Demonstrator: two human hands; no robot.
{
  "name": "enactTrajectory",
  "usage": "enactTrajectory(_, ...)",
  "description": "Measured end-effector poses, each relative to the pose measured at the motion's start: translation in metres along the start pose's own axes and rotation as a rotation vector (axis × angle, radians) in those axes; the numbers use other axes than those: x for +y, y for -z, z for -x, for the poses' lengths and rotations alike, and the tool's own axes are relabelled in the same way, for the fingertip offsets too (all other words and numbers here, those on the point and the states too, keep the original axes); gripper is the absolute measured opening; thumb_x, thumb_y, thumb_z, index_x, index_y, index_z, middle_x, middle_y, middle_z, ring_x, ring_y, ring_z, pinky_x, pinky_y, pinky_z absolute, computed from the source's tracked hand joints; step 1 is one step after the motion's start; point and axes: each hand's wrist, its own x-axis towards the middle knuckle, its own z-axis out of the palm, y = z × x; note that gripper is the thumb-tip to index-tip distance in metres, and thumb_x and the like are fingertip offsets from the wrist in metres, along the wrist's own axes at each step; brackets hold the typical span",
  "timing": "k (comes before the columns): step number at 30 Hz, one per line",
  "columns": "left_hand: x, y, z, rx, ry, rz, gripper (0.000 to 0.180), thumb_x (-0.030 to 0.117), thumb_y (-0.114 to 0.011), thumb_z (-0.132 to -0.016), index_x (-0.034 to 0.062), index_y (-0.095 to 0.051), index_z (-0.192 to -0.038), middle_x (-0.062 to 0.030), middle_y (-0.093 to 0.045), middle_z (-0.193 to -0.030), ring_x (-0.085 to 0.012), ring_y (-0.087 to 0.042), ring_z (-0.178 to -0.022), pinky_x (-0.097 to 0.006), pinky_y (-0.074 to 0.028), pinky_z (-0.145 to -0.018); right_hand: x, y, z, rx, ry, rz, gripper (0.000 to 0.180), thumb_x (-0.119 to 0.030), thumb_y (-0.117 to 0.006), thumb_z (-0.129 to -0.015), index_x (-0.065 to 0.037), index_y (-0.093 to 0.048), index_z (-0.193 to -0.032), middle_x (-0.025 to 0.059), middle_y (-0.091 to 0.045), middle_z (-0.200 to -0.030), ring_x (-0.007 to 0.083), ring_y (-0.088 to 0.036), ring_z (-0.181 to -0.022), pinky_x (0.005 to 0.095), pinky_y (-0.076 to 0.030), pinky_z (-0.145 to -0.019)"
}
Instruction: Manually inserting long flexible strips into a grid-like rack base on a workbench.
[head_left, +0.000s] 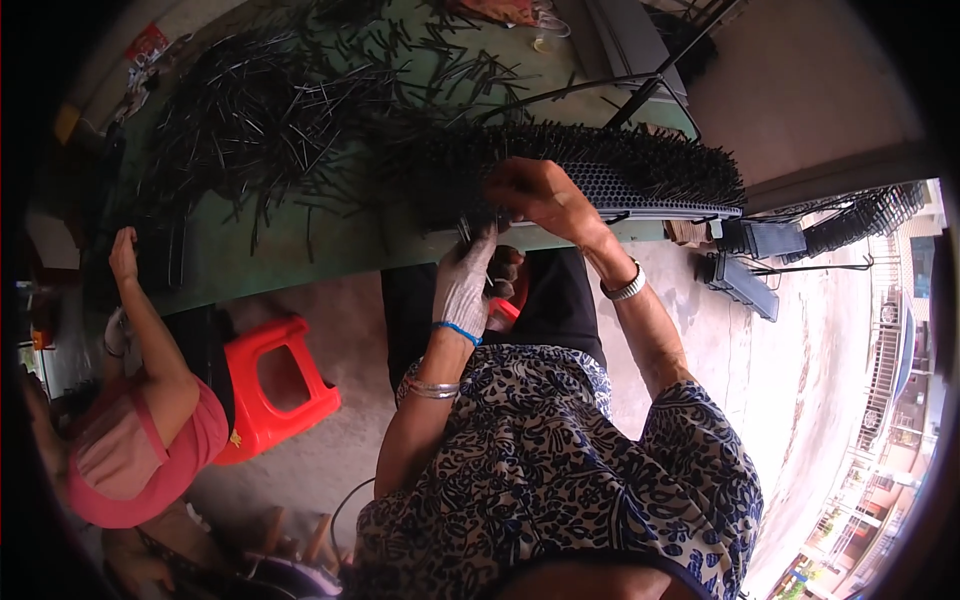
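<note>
My left hand is closed around a small bunch of thin dark metal pins, just below the near edge of a perforated dark rack. Upright pins bristle all over that rack, which lies on a green table. My right hand rests on the rack's front left part, fingers pinched at the pins there. Whether it grips a single pin is too small to tell. Both wrists wear bracelets.
A large loose heap of pins covers the table's left and far side. Another person in a pink top sits at left, one hand on the table edge. A red plastic stool stands between us. More filled racks stand at right.
</note>
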Motion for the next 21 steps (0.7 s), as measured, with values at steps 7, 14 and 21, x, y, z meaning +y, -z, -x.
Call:
enactTrajectory(7, -0.013, 0.012, -0.018, -0.052, 0.030, 0.148, 0.027, 0.030, -0.059, -0.096, 0.0049, -0.063, -0.105, -0.0081, -0.067, -0.077, -0.0132, -0.061, -0.058, -0.025, -0.047, -0.045, 0.000, 0.006, -0.010, 0.497, 0.150, 0.196, 0.010, -0.007, -0.061, -0.090, 0.000, -0.060, -0.097, 0.0097, -0.067, -0.078, 0.0123, -0.060, -0.065, 0.0280, -0.048, -0.058)
enactTrajectory(14, -0.015, 0.019, -0.026, -0.119, 0.035, 0.165, 0.025, 0.027, -0.060, -0.095, 0.0033, -0.063, -0.104, -0.0078, -0.067, -0.077, -0.0144, -0.062, -0.059, -0.028, -0.052, -0.049, 0.017, -0.006, -0.028, 0.690, 0.342, 0.292, 0.009, -0.004, -0.064, -0.087, -0.001, -0.059, -0.094, 0.0145, -0.065, -0.077, 0.0221, -0.063, -0.064, 0.0308, -0.049, -0.060)
enactTrajectory(21, -0.004, -0.005, -0.002, 0.011, 0.077, 0.277, 0.027, 0.027, -0.059, -0.096, 0.0027, -0.061, -0.108, -0.0125, -0.066, -0.084, -0.0154, -0.062, -0.061, -0.030, -0.054, -0.050, 0.010, -0.003, -0.030, 0.631, 0.364, 0.324, 0.010, -0.006, -0.066, -0.085, -0.002, -0.061, -0.093, 0.0128, -0.065, -0.077, 0.0229, -0.064, -0.065, 0.0315, -0.049, -0.060)
